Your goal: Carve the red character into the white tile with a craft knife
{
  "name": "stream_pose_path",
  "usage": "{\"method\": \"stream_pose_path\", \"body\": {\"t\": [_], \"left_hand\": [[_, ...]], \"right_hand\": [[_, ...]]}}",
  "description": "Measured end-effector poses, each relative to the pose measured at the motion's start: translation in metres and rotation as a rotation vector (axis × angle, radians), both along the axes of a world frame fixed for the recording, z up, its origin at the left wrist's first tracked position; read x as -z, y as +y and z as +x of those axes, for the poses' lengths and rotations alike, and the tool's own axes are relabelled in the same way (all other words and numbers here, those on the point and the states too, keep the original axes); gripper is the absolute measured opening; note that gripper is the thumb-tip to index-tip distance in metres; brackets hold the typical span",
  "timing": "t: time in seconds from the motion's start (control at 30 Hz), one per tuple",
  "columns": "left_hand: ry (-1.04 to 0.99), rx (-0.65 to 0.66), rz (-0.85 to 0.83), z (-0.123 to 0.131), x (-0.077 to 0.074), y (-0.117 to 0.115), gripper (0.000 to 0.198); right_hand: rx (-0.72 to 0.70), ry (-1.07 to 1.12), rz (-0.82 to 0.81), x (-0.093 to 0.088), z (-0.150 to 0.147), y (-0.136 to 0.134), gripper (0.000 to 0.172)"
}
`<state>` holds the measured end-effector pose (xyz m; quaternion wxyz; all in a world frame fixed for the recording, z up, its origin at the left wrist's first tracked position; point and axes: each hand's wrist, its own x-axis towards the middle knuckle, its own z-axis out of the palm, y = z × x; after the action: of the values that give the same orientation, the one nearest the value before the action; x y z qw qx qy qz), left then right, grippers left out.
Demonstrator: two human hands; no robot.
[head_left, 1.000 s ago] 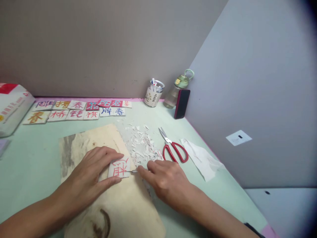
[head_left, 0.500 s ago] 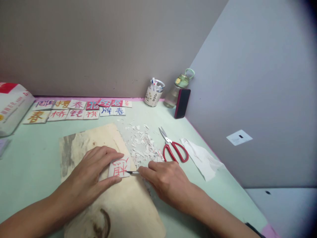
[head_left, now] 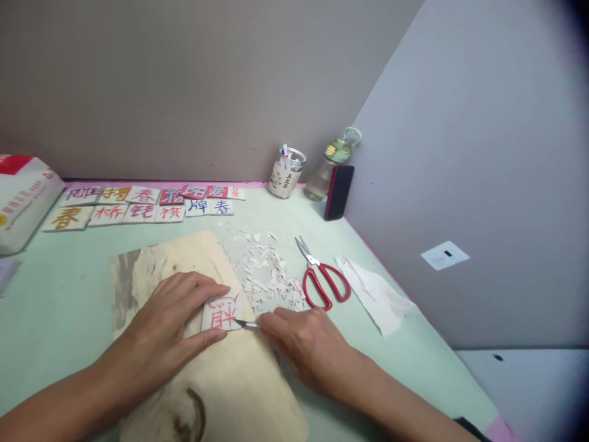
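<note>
A small white tile (head_left: 223, 312) with a red Chinese character lies on a stained wooden board (head_left: 239, 374). My left hand (head_left: 177, 313) grips the tile between thumb and fingers at its far and near edges. In my right hand (head_left: 301, 337) is a craft knife (head_left: 248, 324), its dark blade tip touching the tile's right side beside the red strokes. The knife's handle is mostly hidden in my fingers. White shavings (head_left: 271, 273) are scattered just past the board's right edge.
Red-handled scissors (head_left: 317, 270) and a white tissue (head_left: 377, 298) lie to the right. Behind stand a phone (head_left: 339, 192), a bottle (head_left: 319, 175) and a can of pens (head_left: 286, 175). Several painted character tiles (head_left: 108, 213) line the back left, beside a white bag (head_left: 25, 202).
My right hand has shifted slightly down, uncovering more of the scissors' handle. The knife now slants a little more, its tip still at the tile. My left hand stays put.
</note>
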<state>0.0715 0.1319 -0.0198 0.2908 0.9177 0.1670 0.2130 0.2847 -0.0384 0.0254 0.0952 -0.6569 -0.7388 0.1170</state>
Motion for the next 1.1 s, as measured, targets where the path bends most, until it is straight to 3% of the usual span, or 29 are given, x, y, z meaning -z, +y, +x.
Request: {"method": "stream_pose_path", "body": {"t": [0.27,0.47,0.83,1.0,1.1], "left_hand": [[0.004,-0.036,0.035,0.0,-0.002,-0.001,0.039],[0.009,-0.044,0.058,0.0,-0.001,-0.002,0.038],[0.026,-0.055,0.122,-0.002,0.001,-0.008,0.036],[0.021,-0.08,0.125,-0.001,0.002,-0.012,0.035],[0.024,-0.097,0.108,-0.001,0.002,-0.016,0.033]], "right_hand": [[-0.004,-0.049,-0.037,0.001,-0.009,-0.005,0.023],[0.024,0.011,-0.056,0.002,-0.011,-0.004,0.017],[-0.011,-0.124,-0.081,-0.004,-0.017,-0.003,0.024],[0.067,0.003,-0.133,-0.005,-0.019,-0.002,0.008],[0.131,0.133,-0.198,-0.013,-0.021,-0.001,0.02]]}}
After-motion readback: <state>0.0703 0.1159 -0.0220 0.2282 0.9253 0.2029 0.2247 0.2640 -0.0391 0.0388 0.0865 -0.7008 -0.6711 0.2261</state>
